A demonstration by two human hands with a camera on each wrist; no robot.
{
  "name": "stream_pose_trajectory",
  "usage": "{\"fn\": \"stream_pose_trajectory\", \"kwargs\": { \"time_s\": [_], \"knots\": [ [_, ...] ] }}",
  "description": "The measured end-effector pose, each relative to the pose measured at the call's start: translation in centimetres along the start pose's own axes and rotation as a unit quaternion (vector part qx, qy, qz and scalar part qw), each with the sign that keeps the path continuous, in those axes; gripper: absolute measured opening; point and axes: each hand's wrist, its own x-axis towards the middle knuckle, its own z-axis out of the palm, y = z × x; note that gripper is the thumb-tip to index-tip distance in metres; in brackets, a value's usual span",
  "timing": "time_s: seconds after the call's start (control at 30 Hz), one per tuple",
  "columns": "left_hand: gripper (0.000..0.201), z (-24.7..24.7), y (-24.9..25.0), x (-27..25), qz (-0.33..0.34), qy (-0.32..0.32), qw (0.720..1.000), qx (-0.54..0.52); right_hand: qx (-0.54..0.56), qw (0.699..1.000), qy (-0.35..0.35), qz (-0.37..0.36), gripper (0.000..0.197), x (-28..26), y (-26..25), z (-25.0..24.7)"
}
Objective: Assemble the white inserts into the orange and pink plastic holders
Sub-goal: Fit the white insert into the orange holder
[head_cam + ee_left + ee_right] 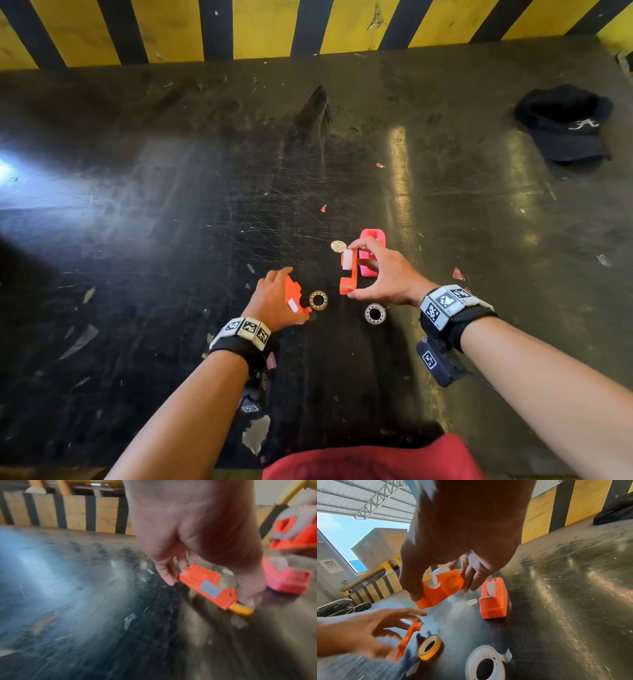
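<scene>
My right hand [363, 270] holds an orange holder [346, 281] just above the table, thumb at its near end and fingers at its far end. A white insert [347, 259] sits in that holder [442, 588]. My left hand [281, 295] pinches a flat orange side plate [295, 296] by its two ends, low over the table; a small pale label shows on the plate [208, 584]. A pink holder [372, 239] stands behind my right hand with a white roll [491, 588] in it.
A yellow tape roll [318, 300] and a white roll [375, 313] lie flat between my hands. A small round disc [338, 246] lies left of the pink holder. A black cap [565, 123] sits far right. A yellow-and-black striped wall [267, 31] closes the dark, scratched table's [171, 240] far edge.
</scene>
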Motion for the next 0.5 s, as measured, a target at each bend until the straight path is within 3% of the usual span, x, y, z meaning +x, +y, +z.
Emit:
{"fn": "stream_pose_trajectory", "kwargs": {
  "time_s": [0.1,0.17,0.3,0.5],
  "knots": [
    [0.114,-2.0,1.0,0.5,0.02,0.029,0.989,-0.146,0.006,1.0,0.005,0.008,0.084,0.0,0.0,-0.4],
    [0.11,-3.6,2.5,0.9,0.05,-0.003,0.978,-0.202,0.016,1.0,0.004,0.012,0.085,-0.1,-0.1,-0.7],
    [0.094,-6.0,6.1,1.0,0.085,-0.099,0.959,-0.251,0.024,1.0,-0.008,0.012,0.085,-0.5,-0.5,-1.1],
    [0.085,-6.0,7.4,0.7,0.103,-0.153,0.942,-0.281,0.03,0.999,-0.006,0.009,0.083,-1.2,-0.8,-1.7]
  ]
}}
